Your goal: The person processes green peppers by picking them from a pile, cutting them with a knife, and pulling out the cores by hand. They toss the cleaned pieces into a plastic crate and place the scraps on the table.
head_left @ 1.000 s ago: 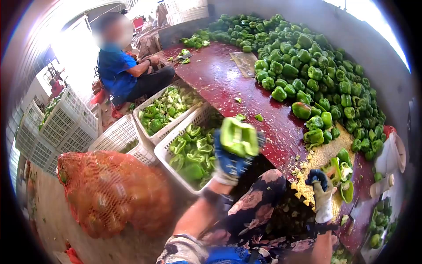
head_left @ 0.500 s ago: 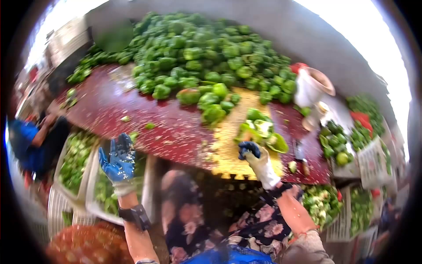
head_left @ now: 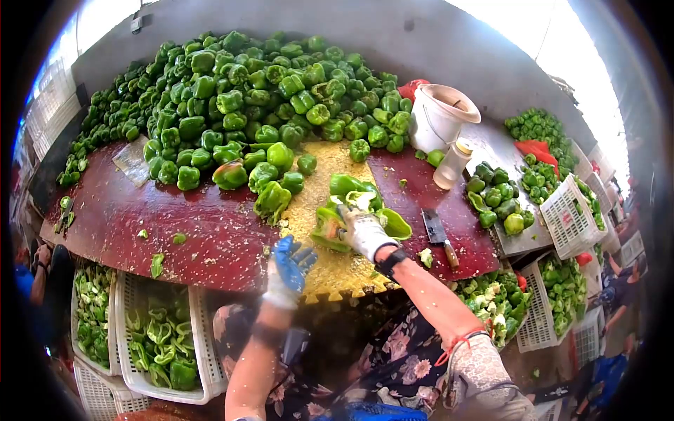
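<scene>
My left hand, in a white glove with a blue-coated palm, is raised over the table's near edge. Its fingers are apart and nothing is in them. On the yellow mat, my right hand, also gloved, has its fingers closed on a cut green bell pepper. Part of that pepper is hidden by the glove. Other cut pepper pieces lie against this hand. To the right of them a cleaver with a wooden handle rests on the dark red tabletop.
A large heap of whole green peppers covers the table's far side. A white bucket and a clear jar stand at the back right. Crates of peppers, including a white crate at lower left, flank the table. Another person's arm shows far left.
My left hand has come from above the left crate rightward to the mat's edge. My right hand has reached forward onto the cut peppers and closed on one. The view has shifted.
</scene>
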